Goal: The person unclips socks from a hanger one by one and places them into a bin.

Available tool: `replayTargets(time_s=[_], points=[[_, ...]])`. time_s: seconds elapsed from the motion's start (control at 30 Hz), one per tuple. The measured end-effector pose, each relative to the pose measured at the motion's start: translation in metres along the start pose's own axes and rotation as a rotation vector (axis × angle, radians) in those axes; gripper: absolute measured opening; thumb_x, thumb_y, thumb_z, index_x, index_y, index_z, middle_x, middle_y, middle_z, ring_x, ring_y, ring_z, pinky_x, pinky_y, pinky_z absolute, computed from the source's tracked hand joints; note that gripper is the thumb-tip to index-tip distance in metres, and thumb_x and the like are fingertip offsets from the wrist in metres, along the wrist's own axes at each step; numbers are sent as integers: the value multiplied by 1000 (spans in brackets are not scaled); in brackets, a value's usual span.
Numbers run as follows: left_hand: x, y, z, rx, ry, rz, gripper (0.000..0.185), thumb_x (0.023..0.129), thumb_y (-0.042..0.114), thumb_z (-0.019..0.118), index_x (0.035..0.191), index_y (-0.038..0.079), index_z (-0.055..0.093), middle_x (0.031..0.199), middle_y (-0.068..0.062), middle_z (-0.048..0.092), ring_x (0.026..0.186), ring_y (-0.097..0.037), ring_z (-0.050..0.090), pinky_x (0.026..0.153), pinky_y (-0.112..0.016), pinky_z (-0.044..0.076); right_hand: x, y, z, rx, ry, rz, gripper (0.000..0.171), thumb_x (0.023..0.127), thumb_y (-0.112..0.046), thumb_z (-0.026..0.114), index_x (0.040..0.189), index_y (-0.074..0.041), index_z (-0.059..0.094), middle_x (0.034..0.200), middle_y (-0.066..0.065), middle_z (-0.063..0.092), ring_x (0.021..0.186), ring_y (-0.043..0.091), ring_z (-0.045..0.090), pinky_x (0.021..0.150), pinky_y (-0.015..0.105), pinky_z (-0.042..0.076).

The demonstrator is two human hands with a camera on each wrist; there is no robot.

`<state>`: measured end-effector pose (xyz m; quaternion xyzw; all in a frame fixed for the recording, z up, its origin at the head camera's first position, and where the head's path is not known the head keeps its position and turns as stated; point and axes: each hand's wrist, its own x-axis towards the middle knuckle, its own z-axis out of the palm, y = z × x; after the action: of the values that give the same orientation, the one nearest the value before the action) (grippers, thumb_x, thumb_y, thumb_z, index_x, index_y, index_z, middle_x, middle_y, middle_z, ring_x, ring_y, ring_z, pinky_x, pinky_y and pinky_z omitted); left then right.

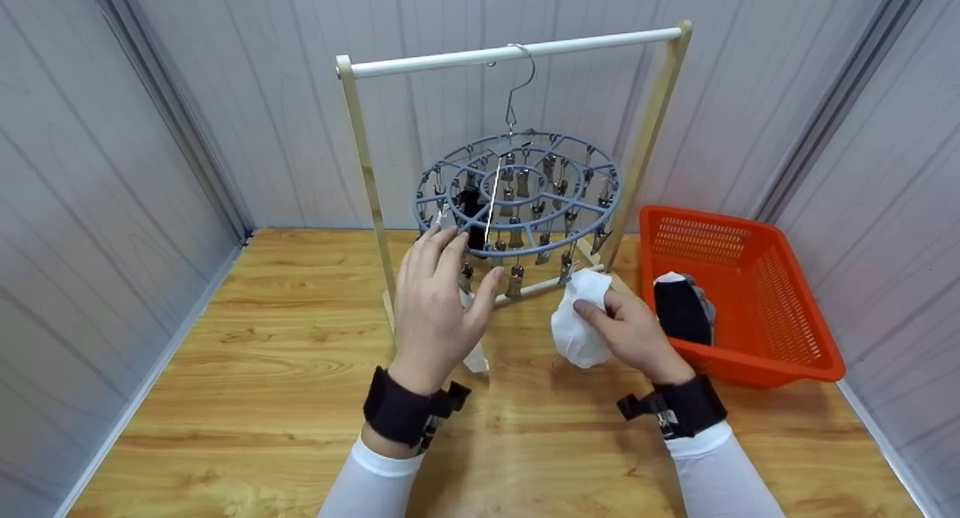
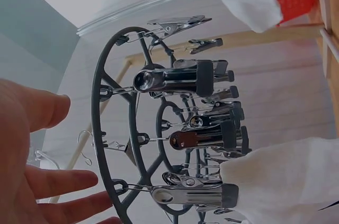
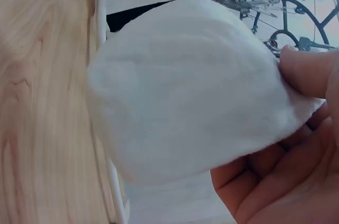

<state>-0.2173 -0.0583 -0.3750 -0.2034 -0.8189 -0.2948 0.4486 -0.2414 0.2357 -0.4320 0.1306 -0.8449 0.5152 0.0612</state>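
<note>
My right hand [image 1: 637,330] pinches a white sock [image 1: 581,323] between thumb and fingers, in front of the hanger's lower right. Its rounded end fills much of the right wrist view. My left hand [image 1: 442,300] is at the front left rim of a round grey clip hanger [image 1: 517,250], fingers spread and holding nothing. Metal clips [image 2: 196,138] dangle from the ring, several of them bare in the left wrist view. One clip [image 2: 193,195] has another white cloth [image 2: 286,179] hanging at it. A black cloth piece [image 1: 472,214] hangs inside the ring, partly hidden.
The hanger hooks over the white bar [image 1: 450,59] of a wooden stand [image 1: 656,121]. To the right, an orange basket [image 1: 772,353] contains a dark folded cloth piece [image 1: 682,308] with white and grey parts. Panelled walls [image 1: 247,68] enclose the wooden tabletop [image 1: 247,398].
</note>
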Motion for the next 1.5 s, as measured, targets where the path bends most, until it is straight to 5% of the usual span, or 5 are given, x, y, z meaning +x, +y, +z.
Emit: replayTargets(time_s=[0.33,0.6,0.83,1.07,1.5], points=[[-1,2,2,2,-10,2,50,107,37,75,134,-6,73,138,-24,71,141,-47,59,128,-60,39,0,2,-25,-92,170,-21,27,112,-26,71,110,0,75,98,13,77,87,18,68,73,23,55],[-2,2,2,-1,-28,5,46,107,36,77,130,-4,76,135,-23,72,142,-46,59,126,-62,40,0,7,-49,-200,307,32,34,114,-32,65,124,-1,73,113,19,77,97,25,70,75,23,55],[-3,3,1,-1,-49,-6,45,108,35,76,132,-3,76,136,-22,72,142,-44,58,128,-60,39,-2,16,-67,-210,427,85,34,114,-34,63,116,-1,70,103,19,71,92,25,63,75,26,49],[-3,6,2,8,-56,7,43,108,33,77,131,-3,76,137,-22,71,141,-43,59,128,-58,38,-4,25,-83,-254,551,80,32,115,-28,59,95,-3,54,79,9,43,83,27,49,71,34,37],[-4,6,2,8,-63,10,42,107,32,79,131,-3,76,137,-22,71,141,-43,59,126,-63,40,-4,40,-91,-373,447,126,26,118,-23,47,101,-4,46,80,9,34,77,33,42,72,44,32]])
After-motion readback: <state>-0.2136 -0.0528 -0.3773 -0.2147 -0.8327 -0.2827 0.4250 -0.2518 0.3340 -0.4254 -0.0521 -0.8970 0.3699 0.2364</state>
